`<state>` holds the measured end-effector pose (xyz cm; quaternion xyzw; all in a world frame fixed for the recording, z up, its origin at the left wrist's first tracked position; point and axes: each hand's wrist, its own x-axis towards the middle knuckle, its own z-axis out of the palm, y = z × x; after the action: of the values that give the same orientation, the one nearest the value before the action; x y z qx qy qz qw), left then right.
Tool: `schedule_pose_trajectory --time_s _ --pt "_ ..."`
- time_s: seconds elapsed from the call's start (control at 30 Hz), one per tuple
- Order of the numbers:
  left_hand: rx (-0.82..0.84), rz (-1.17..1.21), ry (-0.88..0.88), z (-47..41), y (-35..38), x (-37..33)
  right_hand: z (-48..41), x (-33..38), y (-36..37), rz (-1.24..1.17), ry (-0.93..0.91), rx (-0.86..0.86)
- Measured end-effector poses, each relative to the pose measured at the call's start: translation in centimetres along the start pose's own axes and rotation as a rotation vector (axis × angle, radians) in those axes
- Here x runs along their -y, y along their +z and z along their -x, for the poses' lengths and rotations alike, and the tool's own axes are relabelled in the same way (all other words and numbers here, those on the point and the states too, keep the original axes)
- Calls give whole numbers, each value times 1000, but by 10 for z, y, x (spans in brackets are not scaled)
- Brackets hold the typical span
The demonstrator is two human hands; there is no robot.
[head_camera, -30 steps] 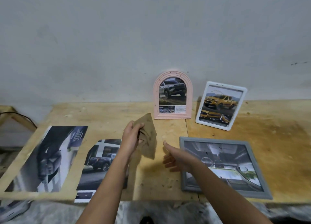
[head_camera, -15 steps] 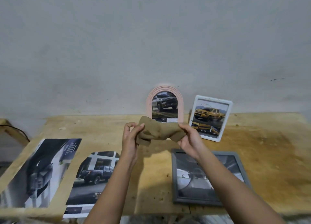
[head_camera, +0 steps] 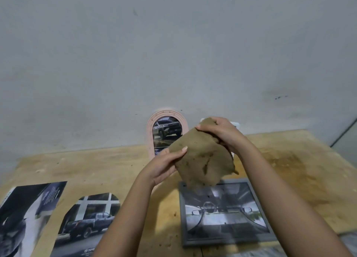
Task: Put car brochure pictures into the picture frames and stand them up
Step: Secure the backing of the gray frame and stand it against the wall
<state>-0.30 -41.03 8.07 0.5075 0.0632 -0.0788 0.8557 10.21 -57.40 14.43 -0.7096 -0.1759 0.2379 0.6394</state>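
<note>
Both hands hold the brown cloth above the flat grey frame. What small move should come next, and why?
Probably lower the brown cloth onto the grey frame and wipe its front: the left hand and right hand hold the cloth spread above it, and it lies flat with its picture in, not yet stood up.

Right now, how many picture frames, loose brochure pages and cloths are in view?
Picture frames: 3 (pink arched frame standing, grey frame lying flat, white frame mostly hidden)
Loose brochure pages: 2 (dark page, pickup page)
Cloths: 1 (brown cloth, gripped by left hand and right hand)
Total: 6
</note>
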Motion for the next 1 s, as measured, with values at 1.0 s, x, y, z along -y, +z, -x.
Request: schedule_pose_trajectory --time_s 1.0 --pt "-612 -220 101 -27 -2 17 0 -93 -15 -172 255 -356"
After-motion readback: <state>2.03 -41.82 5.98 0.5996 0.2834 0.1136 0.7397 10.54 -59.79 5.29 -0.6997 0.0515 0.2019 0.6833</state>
